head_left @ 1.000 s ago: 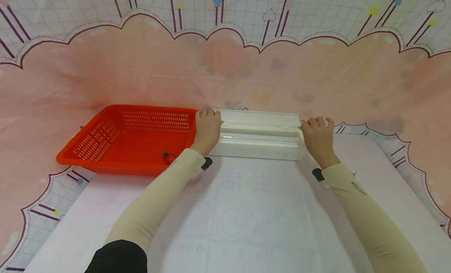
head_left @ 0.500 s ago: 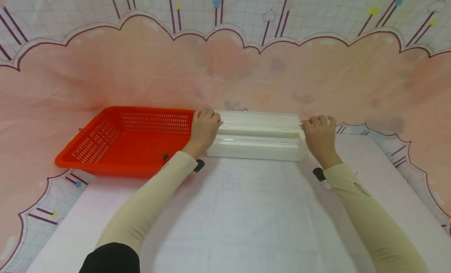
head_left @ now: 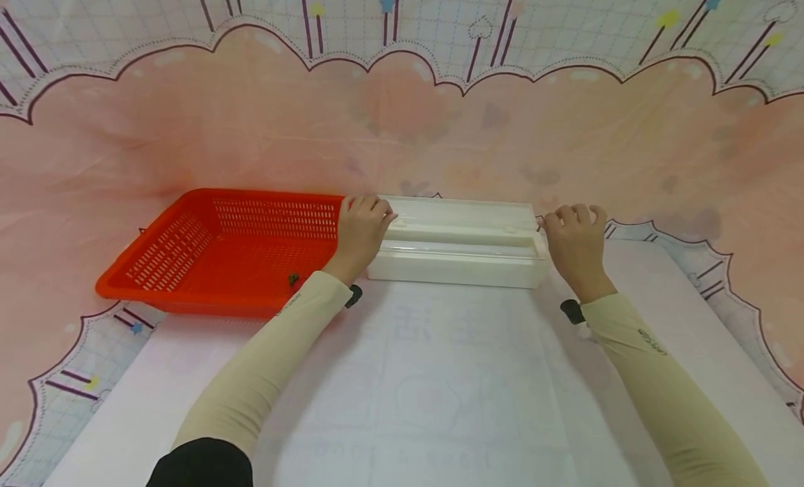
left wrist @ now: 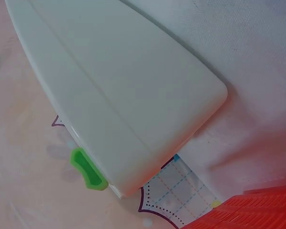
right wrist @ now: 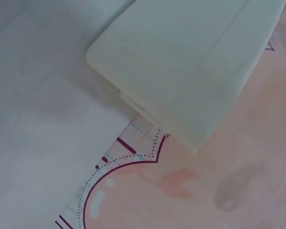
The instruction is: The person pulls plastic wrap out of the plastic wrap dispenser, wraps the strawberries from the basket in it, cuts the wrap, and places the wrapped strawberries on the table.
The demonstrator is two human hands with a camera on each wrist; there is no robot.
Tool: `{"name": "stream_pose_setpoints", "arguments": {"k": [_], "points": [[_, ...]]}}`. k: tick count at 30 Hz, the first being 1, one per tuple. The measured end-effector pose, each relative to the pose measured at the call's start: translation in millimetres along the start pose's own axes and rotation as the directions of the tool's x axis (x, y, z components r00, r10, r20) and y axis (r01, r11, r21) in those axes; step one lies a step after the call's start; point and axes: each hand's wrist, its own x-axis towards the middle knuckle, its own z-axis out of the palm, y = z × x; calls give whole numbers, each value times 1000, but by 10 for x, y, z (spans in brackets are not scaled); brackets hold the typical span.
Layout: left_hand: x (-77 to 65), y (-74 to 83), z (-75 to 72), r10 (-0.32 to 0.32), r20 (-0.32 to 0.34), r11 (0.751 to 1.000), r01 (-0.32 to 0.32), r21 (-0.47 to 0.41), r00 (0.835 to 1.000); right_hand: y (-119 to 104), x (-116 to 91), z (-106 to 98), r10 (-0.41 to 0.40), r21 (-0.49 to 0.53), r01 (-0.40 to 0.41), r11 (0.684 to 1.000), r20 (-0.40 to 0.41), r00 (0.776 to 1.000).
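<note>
A long white cling-film dispenser (head_left: 452,272) stands at the back of the table in the head view. Its lid (head_left: 461,209) is raised, and a clear roll shows inside. My left hand (head_left: 361,236) is at its left end, one fingertip over the lid's edge. At the other end is my right hand (head_left: 574,243), fingers loosely bent and a fingertip beside the corner. Each wrist view has the dispenser's smooth white surface (left wrist: 109,86) (right wrist: 181,62) with no hand visible. A small green piece (left wrist: 88,169) sticks out from one long edge in the left wrist view.
A red-orange slotted basket (head_left: 207,302) stands left of the dispenser, with a small green-topped item (head_left: 293,280) inside, partly behind my left sleeve. White sheet (head_left: 452,375) covers the front of the table. A patterned pink cloth (head_left: 251,124) lies behind and around it.
Both hands have shifted slightly outward, the left one to the left and the right one to the right. The basket has moved a little left. The dispenser stays in place.
</note>
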Motion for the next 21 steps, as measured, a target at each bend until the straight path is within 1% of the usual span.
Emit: {"name": "stream_pose_setpoints", "arguments": {"k": [2, 5, 13, 16, 19, 21], "points": [[-3, 1, 2, 3, -15, 1000, -3, -23, 1000, 6, 0, -14, 1, 10, -1, 1000, -3, 1000], [-9, 1, 2, 15, -36, 999, -16, -35, 999, 14, 0, -31, 5, 12, -5, 1000, -10, 1000], [-6, -26, 6, 61, -93, 998, -64, -25, 994, 34, 17, -57, 2, -11, -2, 1000, -6, 1000], [9, -41, -17, 97, -92, 995, -98, -4, 991, 40, 30, -71, -7, -15, 7, 1000, -10, 1000], [28, -61, -69, 145, -79, 989, -142, 43, 986, 44, 54, -86, -17, -23, 16, 1000, -14, 1000], [47, -73, -114, 173, -69, 983, -168, 70, 982, 51, 68, -101, -24, -42, 24, 999, -3, 1000]]}}
